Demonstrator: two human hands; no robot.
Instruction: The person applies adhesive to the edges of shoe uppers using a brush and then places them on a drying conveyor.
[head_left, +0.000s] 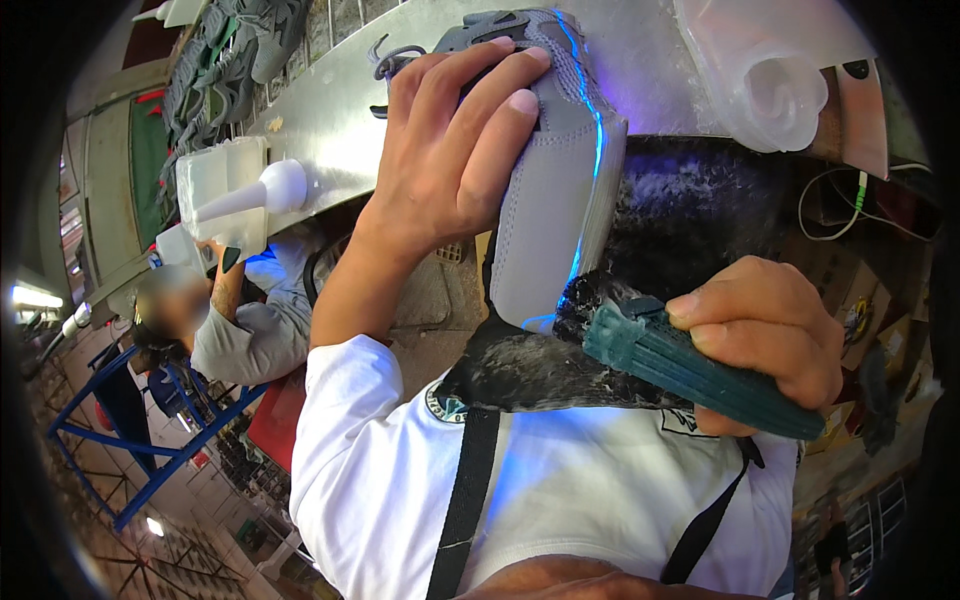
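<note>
A grey sneaker (545, 220) lies at the edge of the metal table, over my lap. My left hand (445, 145) is closed over its upper, fingers pressed on the grey material near the laces. A thin blue light line runs along the seam where the upper meets the sole. In my right hand (770, 325) is a brush (690, 365) with a dark green ribbed handle. Its dark bristles touch the lower end of the shoe, beside the sole edge. A worn black apron (560, 370) covers my lap beneath.
On the left stand a translucent plastic box (220, 165) and a white nozzle bottle (265, 190). Several grey shoes (215, 90) sit on a rack beyond. Translucent plastic (770, 90) lies at the table's far right. A co-worker (255, 330) sits at left. A white cable (805, 215) hangs at right.
</note>
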